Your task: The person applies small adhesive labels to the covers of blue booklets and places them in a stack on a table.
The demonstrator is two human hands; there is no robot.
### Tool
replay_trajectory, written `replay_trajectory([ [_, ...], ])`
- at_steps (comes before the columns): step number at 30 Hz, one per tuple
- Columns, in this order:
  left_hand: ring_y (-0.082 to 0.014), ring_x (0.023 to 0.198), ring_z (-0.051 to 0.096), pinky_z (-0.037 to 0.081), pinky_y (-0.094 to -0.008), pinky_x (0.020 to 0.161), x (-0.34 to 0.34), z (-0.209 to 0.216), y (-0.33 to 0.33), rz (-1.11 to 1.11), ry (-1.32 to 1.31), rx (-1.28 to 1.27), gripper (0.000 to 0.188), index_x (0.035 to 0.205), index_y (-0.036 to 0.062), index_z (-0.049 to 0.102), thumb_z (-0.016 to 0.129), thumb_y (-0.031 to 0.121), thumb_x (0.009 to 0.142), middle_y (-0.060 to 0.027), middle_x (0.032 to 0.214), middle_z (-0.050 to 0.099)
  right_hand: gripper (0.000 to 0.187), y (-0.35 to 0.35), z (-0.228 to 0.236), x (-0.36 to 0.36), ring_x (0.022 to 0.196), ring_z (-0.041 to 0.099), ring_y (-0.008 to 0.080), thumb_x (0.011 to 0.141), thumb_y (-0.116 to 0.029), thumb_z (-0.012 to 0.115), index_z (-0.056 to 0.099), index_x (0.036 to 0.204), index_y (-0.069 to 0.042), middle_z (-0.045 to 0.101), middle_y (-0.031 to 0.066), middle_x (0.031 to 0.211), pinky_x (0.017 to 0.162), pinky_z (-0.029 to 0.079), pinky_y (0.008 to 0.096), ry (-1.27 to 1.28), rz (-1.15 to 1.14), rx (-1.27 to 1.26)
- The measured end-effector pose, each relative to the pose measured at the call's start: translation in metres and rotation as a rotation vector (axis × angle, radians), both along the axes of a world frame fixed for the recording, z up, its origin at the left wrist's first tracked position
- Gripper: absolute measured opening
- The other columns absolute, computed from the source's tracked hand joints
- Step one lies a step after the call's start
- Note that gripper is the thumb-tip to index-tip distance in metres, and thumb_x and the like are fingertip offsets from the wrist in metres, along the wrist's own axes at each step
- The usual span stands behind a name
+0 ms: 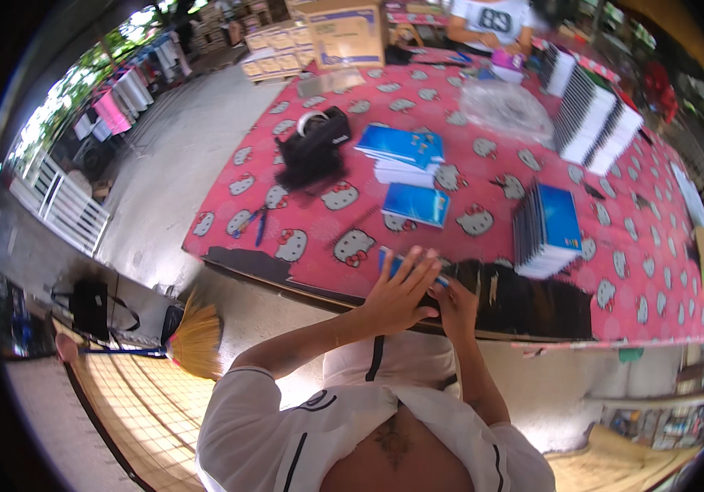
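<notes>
Both hands meet at the near edge of the table, over a thin blue booklet (397, 264) that lies flat there. The left hand (397, 297) is spread wide, fingers fanned and pressed down on the cover, while the right hand (455, 305) curls beside it at the booklet's right end; whether its fingers actually pinch the edge cannot be told. The booklet's long axis runs left to right along the table edge, its far-left corner poking out past the fingertips. Just beyond, on the red patterned tablecloth (639, 246), a single blue booklet (416, 203) lies flat, slightly skewed, and behind it a low pile of blue booklets (401, 154) sits with white page edges showing. To the right, an upright-leaning stack of blue-covered booklets (546, 230) shows its pages as dark and white stripes. Farther back right, long rows of booklets (594, 121) stand on edge. A black tape dispenser (314, 146) rests at left, with blue scissors (253, 223) nearer the corner. A brown cardboard box (345, 34) with a blue printed panel stands at the far end, smaller cartons (270, 51) beside it on the floor.
</notes>
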State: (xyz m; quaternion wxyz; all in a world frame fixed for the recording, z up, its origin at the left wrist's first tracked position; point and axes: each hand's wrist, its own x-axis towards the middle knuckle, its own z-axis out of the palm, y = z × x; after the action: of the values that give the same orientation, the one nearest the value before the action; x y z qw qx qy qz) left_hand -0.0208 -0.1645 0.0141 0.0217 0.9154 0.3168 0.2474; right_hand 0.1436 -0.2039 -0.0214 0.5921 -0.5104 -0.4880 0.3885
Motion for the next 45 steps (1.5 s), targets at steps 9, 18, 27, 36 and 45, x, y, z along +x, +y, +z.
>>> replay_trajectory([
  [9,-0.0360,0.151,0.021,0.012,-0.0668,0.115,0.007,-0.022,-0.015,-0.007,0.052,-0.043,0.082,0.154,0.0004,0.030,0.047,0.056,0.096,-0.0190,0.162,0.025,0.020,0.002,-0.003,0.002,0.079,0.063,0.0049,0.097,-0.006,0.062,0.067,0.114,0.004,0.072,0.0078,0.084,0.069,0.052,0.0240,0.047,-0.042,-0.027],
  [18,-0.0364,0.150,0.024,0.012,-0.0686,0.114,0.005,-0.012,-0.022,-0.014,0.041,-0.023,0.071,0.153,0.0020,0.033,0.052,0.043,0.098,-0.0184,0.159,0.031,0.020,0.006,-0.012,0.002,0.079,0.065,0.0062,0.098,-0.007,0.063,0.068,0.114,0.003,0.072,0.0058,0.084,0.069,0.053,0.0239,0.057,-0.039,0.012],
  [27,-0.0189,0.102,0.067,0.018,-0.0589,0.117,0.014,0.021,0.043,-0.128,-0.212,0.007,0.014,0.101,0.0163,0.071,0.072,0.017,0.087,0.0006,0.097,0.071,0.024,0.000,0.020,0.016,0.078,0.066,0.0090,0.095,-0.008,0.066,0.067,0.116,0.004,0.072,0.0093,0.085,0.069,0.056,0.0264,-0.138,0.024,0.005],
  [36,-0.0225,0.089,0.064,0.042,-0.0443,0.097,0.025,0.021,0.027,-0.083,-0.272,-0.043,0.017,0.101,0.0123,0.069,0.073,0.017,0.085,-0.0011,0.094,0.066,0.019,-0.004,0.031,0.033,0.074,0.070,0.0190,0.090,-0.004,0.070,0.071,0.108,0.002,0.071,0.0159,0.086,0.070,0.057,0.0294,-0.320,-0.038,0.009],
  [45,-0.0236,0.091,0.064,0.042,-0.0436,0.093,0.017,0.029,0.034,-0.168,-0.205,-0.033,0.020,0.107,0.0133,0.070,0.071,0.019,0.088,-0.0022,0.095,0.068,0.018,-0.001,0.024,0.048,0.076,0.068,0.0109,0.091,-0.003,0.069,0.071,0.108,0.003,0.073,0.0109,0.089,0.068,0.054,0.0252,-0.018,0.095,-0.018],
])
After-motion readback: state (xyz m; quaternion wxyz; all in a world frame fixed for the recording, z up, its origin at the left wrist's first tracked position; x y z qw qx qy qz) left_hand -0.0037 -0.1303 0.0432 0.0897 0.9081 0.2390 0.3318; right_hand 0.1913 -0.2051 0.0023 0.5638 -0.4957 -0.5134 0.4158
